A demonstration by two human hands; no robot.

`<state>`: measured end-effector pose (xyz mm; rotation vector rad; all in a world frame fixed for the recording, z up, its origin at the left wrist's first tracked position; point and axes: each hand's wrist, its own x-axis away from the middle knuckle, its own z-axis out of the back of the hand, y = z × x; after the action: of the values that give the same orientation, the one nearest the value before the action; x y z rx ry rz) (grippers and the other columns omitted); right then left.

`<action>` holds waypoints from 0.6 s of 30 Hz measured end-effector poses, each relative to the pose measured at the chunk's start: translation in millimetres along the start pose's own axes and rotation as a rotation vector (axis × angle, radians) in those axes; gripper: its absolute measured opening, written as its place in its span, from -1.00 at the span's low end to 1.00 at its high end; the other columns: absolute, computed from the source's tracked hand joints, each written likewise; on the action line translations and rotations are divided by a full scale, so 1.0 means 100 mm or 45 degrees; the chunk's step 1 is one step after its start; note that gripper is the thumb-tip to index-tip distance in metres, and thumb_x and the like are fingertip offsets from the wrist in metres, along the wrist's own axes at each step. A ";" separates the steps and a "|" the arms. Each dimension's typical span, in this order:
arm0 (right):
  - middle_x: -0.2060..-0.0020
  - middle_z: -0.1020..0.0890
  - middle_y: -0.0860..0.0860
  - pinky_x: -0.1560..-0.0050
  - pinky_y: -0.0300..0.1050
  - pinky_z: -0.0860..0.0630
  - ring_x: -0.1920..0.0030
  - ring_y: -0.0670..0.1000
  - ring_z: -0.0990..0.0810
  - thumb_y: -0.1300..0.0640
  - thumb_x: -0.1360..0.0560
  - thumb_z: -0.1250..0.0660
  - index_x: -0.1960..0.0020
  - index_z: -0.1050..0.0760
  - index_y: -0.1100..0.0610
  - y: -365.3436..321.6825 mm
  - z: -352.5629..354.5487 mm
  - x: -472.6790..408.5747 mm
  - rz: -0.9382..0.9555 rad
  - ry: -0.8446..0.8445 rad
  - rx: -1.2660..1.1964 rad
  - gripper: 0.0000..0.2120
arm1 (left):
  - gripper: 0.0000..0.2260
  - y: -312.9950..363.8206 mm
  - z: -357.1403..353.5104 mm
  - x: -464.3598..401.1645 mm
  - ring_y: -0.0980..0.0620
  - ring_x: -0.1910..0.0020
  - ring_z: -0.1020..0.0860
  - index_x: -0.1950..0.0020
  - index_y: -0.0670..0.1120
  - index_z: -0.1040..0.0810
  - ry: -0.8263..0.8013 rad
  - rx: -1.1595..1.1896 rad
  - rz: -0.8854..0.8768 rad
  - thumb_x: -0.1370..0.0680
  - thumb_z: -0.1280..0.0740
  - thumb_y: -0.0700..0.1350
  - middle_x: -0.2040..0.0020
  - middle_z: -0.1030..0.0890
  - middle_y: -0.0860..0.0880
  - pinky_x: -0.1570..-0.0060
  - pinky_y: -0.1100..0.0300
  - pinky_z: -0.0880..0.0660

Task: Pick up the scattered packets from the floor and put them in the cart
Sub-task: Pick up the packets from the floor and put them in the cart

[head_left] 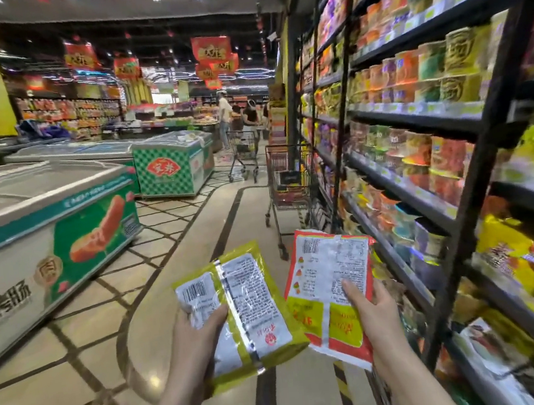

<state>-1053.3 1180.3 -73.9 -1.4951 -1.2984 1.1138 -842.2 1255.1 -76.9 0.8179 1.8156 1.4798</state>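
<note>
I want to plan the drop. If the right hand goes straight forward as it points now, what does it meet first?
Probably the red cart beside the shelf; the right hand, gripping the red packet, points roughly toward it, with bare floor between. Depth is unclear.

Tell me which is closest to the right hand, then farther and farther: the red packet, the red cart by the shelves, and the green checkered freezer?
1. Red packet: held in the right hand itself.
2. Red cart: ahead, beside the shelves on the right.
3. Green checkered freezer: farther down the aisle, on the left.
</note>
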 end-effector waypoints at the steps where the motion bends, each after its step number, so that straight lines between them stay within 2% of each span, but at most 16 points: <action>1: 0.02 -0.67 0.08 -0.15 0.23 -0.52 -0.03 0.18 -0.64 0.21 -0.49 -0.35 0.02 -0.52 0.04 0.04 -0.01 -0.29 0.006 0.015 0.017 -0.89 | -0.85 -0.07 -0.18 -0.26 0.23 0.36 -0.63 0.06 -0.05 -0.50 -0.028 -0.005 -0.007 -0.51 -0.34 -0.29 0.17 -0.65 0.04 0.46 0.29 -0.46; 4: 0.02 -0.66 0.09 -0.16 0.19 -0.52 -0.02 0.17 -0.64 0.21 -0.49 -0.35 0.02 -0.52 0.05 0.10 -0.04 -1.18 0.038 0.050 0.068 -0.90 | -0.83 -0.21 -0.74 -1.08 0.26 0.30 -0.63 0.00 -0.04 -0.51 -0.086 -0.040 -0.020 -0.48 -0.38 -0.25 0.14 -0.65 0.05 0.37 0.24 -0.50; 6: 0.04 -0.66 0.09 -0.15 0.13 -0.54 0.00 0.14 -0.63 0.25 -0.49 -0.35 0.06 -0.51 0.04 0.14 -0.05 -1.75 0.073 0.091 0.102 -0.88 | -0.75 -0.29 -1.07 -1.60 0.14 0.12 -0.66 -0.05 -0.01 -0.52 -0.105 -0.081 -0.026 -0.41 -0.45 -0.13 0.08 -0.68 0.02 0.10 0.06 -0.59; 8: 0.03 -0.65 0.07 -0.03 -0.07 -0.59 0.06 0.05 -0.63 0.27 -0.50 -0.33 0.08 -0.51 0.01 0.16 -0.07 -2.30 0.113 0.116 0.134 -0.84 | -0.63 -0.38 -1.40 -2.10 0.02 0.02 -0.64 -0.08 0.06 -0.51 -0.110 -0.182 -0.022 -0.29 -0.45 0.03 0.04 -0.68 0.04 -0.07 -0.09 -0.54; 9: 0.02 -0.64 0.05 0.07 -0.22 -0.59 0.08 -0.02 -0.62 0.28 -0.50 -0.32 0.08 -0.50 -0.02 0.18 -0.06 -2.57 0.129 0.119 0.161 -0.81 | -0.63 -0.43 -1.56 -2.33 0.01 0.03 -0.63 -0.06 0.07 -0.50 -0.091 -0.219 -0.010 -0.29 -0.45 0.05 0.04 -0.67 0.06 -0.08 -0.07 -0.53; 10: 0.03 -0.63 0.04 0.13 -0.30 -0.58 0.09 -0.06 -0.61 0.28 -0.51 -0.32 0.07 -0.49 -0.04 0.21 -0.06 -2.82 0.133 0.119 0.181 -0.79 | -0.67 -0.49 -1.73 -2.55 0.01 0.04 -0.62 -0.03 0.08 -0.48 -0.063 -0.234 -0.005 -0.32 -0.46 0.01 0.05 -0.65 0.07 -0.06 -0.01 -0.53; 12: 0.02 -0.63 0.03 0.06 -0.16 -0.58 0.06 0.00 -0.62 0.26 -0.51 -0.32 0.06 -0.47 -0.07 0.26 -0.07 -3.26 0.113 0.110 0.193 -0.78 | -0.72 -0.56 -2.02 -2.91 -0.01 0.07 -0.58 -0.01 0.06 -0.44 -0.031 -0.260 -0.015 -0.40 -0.47 -0.10 0.07 -0.61 0.03 0.05 0.12 -0.46; 13: 0.03 -0.63 0.02 0.01 -0.07 -0.56 0.05 0.03 -0.62 0.25 -0.51 -0.32 0.05 -0.47 -0.08 0.29 -0.08 -3.52 0.101 0.116 0.198 -0.79 | -0.71 -0.63 -2.19 -3.12 -0.03 0.07 -0.58 -0.04 0.05 -0.43 -0.030 -0.284 -0.024 -0.42 -0.45 -0.12 0.06 -0.61 0.00 0.08 0.13 -0.44; 14: 0.03 -0.62 0.02 -0.01 -0.06 -0.53 0.06 0.03 -0.61 0.25 -0.51 -0.32 0.04 -0.47 -0.06 0.34 -0.09 -3.83 0.102 0.132 0.203 -0.80 | -0.69 -0.72 -2.37 -3.39 -0.04 0.06 -0.58 -0.08 0.04 -0.42 -0.030 -0.299 -0.031 -0.42 -0.45 -0.11 0.05 -0.60 -0.01 0.07 0.13 -0.45; 18: 0.08 -0.58 -0.01 0.23 -0.29 -0.42 0.17 -0.16 -0.54 0.25 -0.52 -0.31 -0.06 -0.45 0.09 0.52 -0.14 -5.15 0.162 0.156 0.290 -0.85 | -0.64 -1.08 -3.11 -4.50 -0.06 0.06 -0.57 -0.12 0.05 -0.39 -0.023 -0.315 -0.035 -0.41 -0.45 -0.09 0.03 -0.59 -0.03 0.01 0.07 -0.49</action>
<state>-1061.4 662.1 -72.3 -1.4654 -0.9694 1.1895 -830.9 697.7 -91.4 0.6790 1.5839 1.6336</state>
